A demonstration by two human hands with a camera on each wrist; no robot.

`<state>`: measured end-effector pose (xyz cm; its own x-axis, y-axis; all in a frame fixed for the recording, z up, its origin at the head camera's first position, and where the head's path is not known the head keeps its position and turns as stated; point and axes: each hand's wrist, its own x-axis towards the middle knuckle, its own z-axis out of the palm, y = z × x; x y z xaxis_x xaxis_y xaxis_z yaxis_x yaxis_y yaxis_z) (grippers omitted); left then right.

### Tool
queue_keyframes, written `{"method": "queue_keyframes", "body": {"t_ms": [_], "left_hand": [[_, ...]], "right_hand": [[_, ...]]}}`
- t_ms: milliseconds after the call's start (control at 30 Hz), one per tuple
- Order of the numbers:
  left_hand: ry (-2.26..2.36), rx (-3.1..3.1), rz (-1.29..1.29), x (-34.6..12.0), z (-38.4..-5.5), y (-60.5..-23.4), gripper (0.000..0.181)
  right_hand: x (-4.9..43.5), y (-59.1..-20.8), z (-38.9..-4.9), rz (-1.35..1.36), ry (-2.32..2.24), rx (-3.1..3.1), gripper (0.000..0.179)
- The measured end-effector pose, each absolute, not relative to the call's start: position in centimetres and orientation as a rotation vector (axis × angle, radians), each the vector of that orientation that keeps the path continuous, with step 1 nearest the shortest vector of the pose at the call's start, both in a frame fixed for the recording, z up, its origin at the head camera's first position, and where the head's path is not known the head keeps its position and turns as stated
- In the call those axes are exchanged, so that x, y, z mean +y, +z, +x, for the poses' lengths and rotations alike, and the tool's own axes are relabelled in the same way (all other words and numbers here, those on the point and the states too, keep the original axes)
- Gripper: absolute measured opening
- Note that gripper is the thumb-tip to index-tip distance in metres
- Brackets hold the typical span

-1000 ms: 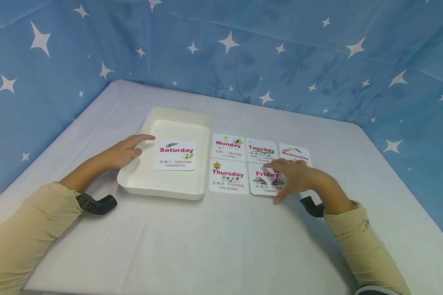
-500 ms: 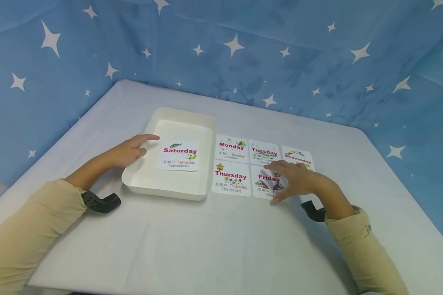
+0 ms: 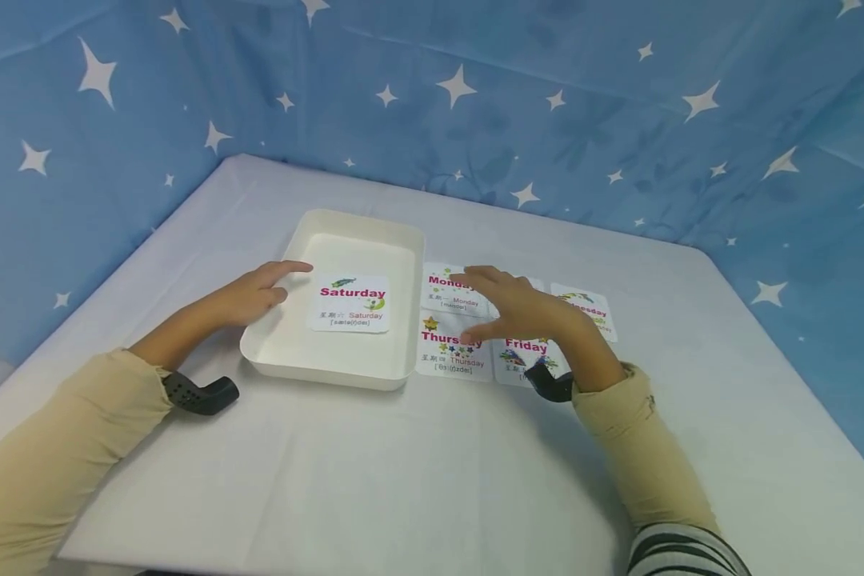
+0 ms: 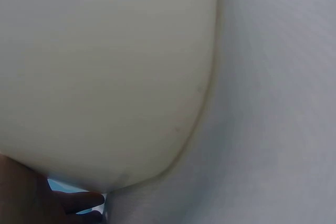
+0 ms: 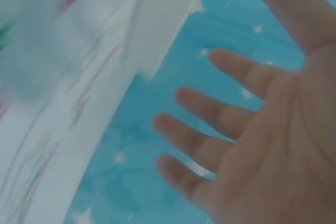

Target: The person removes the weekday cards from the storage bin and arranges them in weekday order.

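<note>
A white tray (image 3: 363,376) holds a Saturday card (image 3: 353,304) lying face up. At the tray's left rim my left hand (image 3: 248,298) grips the wall, index finger and thumb over the rim and other fingers outside it. Flat to the right of the tray lie the Monday card (image 3: 446,298), Thursday card (image 3: 446,368), Friday card (image 3: 507,370) and Wednesday card (image 3: 594,302). My right hand (image 3: 522,304) hovers above these cards with spread fingers and nothing in them, hiding most of the Tuesday card (image 3: 538,284).
A white cloth covers the table (image 3: 374,472). Behind it hangs a blue curtain (image 3: 432,128) with white stars. Black wrist mounts (image 3: 200,394) stick out below both wrists.
My right hand has moved left from over the Friday card toward the Monday and Thursday cards. Left hand, tray and cards keep their places; the head view has shifted slightly.
</note>
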<state>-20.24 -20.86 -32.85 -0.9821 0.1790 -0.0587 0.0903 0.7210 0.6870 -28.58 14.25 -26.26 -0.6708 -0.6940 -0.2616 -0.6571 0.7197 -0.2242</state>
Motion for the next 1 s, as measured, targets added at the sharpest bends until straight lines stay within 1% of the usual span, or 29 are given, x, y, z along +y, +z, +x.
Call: {"method": "queue_keyframes", "body": {"t_ms": [200,400,500,700,767,867,1000], "left_hand": [[1.127,2.782,0.2,-20.7,-20.4,-33.0,0.052],[1.133,2.787,0.213,-20.3,-20.7,-33.1,0.052],[1.128,2.793,0.203,-20.3,-20.7,-33.1,0.052],[1.136,2.788,0.196,-20.5,-20.6,-33.2,0.052],[1.128,2.79,0.189,-20.5,-20.6,-33.2,0.052],[1.104,2.801,0.179,-20.6,-20.5,-33.0,0.052],[1.093,2.805,0.178,-20.7,-20.4,-32.8,0.052]], "right_hand": [[8.8,-25.3,-28.5,-1.138,-0.17,2.551,0.089],[5.2,-25.7,-28.9,-1.15,-0.116,2.53,0.091],[3.7,-26.2,-29.2,-1.154,-0.067,2.521,0.097],[1.5,-27.6,-29.7,-1.133,0.021,2.453,0.115],[1.3,-28.1,-29.8,-1.11,0.063,2.441,0.118],[1.0,-28.6,-30.1,-1.09,0.106,2.437,0.115],[0.9,-29.0,-30.3,-1.103,0.125,2.439,0.106]]}}
